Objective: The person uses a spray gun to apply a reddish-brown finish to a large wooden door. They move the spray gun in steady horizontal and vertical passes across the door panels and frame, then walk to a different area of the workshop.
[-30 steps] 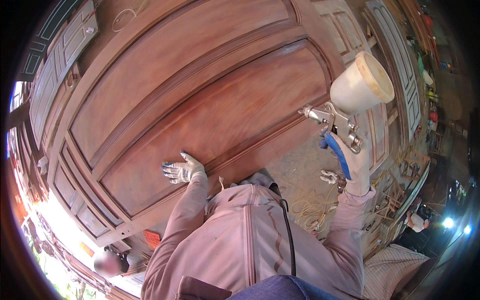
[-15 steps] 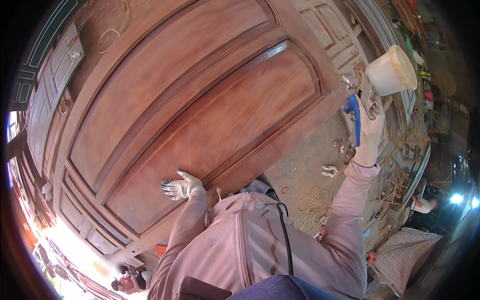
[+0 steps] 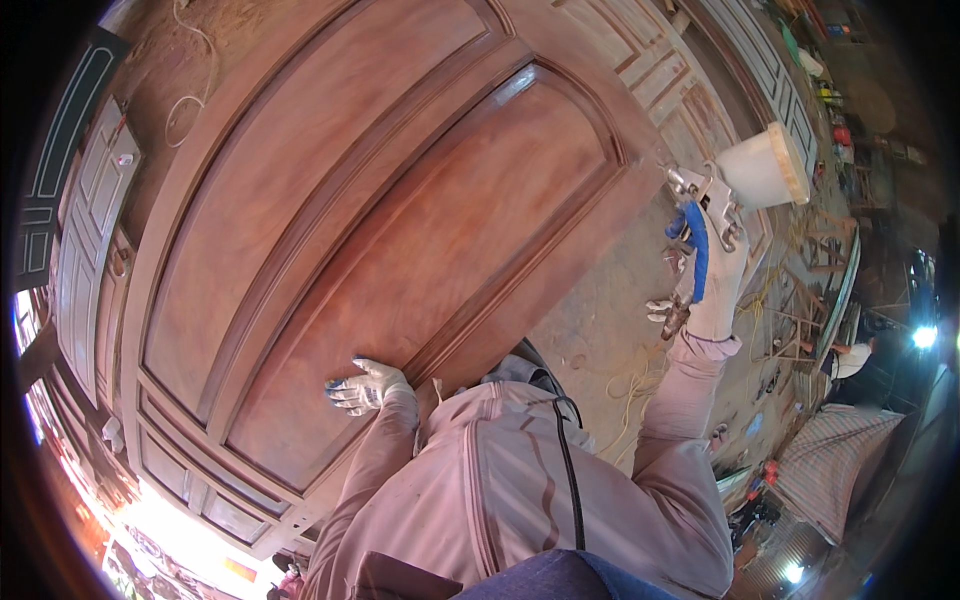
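A large reddish-brown panelled wooden door (image 3: pixel 430 250) lies in front of me, its long panels framed by raised moulding. My left hand (image 3: pixel 362 387), in a white glove with blue-stained fingertips, is over the near panel with its fingers spread and nothing in it. Whether it rests on the wood I cannot tell. Out to the right, my gloved right hand (image 3: pixel 718 270) is wrapped round a spray gun (image 3: pixel 697 250) with a blue-covered handle or trigger. A whitish cup (image 3: pixel 765 168) sits tilted on the gun, beyond the door's right edge.
More panelled doors stand beyond at the upper right (image 3: pixel 660 60) and at the left (image 3: pixel 85 240). A yellow hose (image 3: pixel 630 395) lies coiled on the dusty floor to my right. Wooden frames (image 3: pixel 825 270) and a striped cloth cover (image 3: pixel 838 460) are farther right, near another person (image 3: pixel 852 358).
My right hand has moved slightly left and nearer with the spray gun and its cup. My left hand stays almost in place. The whole view has turned a little.
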A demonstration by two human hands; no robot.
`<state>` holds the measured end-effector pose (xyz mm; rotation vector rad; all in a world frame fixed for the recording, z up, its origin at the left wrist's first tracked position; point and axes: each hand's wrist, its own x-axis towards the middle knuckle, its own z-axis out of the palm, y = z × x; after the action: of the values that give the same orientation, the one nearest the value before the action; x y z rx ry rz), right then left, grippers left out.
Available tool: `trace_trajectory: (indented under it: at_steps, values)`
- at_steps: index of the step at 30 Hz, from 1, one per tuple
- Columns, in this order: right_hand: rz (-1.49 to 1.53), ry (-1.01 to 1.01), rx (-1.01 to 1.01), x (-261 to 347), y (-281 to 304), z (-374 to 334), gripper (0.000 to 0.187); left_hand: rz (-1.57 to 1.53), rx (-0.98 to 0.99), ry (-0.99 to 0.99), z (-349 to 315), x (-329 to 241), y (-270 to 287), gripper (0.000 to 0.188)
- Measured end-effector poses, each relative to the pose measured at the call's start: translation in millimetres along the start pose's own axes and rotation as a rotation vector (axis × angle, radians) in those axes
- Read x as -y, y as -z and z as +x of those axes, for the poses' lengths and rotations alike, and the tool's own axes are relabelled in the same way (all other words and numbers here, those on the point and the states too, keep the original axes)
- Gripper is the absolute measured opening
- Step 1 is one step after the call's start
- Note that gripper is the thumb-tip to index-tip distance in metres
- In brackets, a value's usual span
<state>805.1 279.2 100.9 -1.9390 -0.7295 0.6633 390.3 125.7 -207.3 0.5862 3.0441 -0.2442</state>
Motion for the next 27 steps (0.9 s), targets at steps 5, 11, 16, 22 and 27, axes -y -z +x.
trace_trajectory:
  at_steps: [5,11,16,22,27]
  values:
    - [0.099,-0.035,-0.111,-11,19,-21,0.017,0.005,0.0,-0.045,1,2,1,0.085]
    - [-0.048,-0.128,-0.174,-9,38,-47,0.022,0.004,-0.005,-0.064,3,7,1,0.085]
    - [-0.044,-0.048,-0.182,-19,30,-33,0.018,-0.015,-0.014,-0.085,5,8,2,0.085]
    - [0.041,-0.056,-0.11,-7,-7,3,0.014,-0.02,-0.04,-0.103,6,11,2,0.086]
    - [0.28,0.094,-0.002,16,-39,6,0.02,-0.015,-0.051,-0.136,8,15,4,0.086]
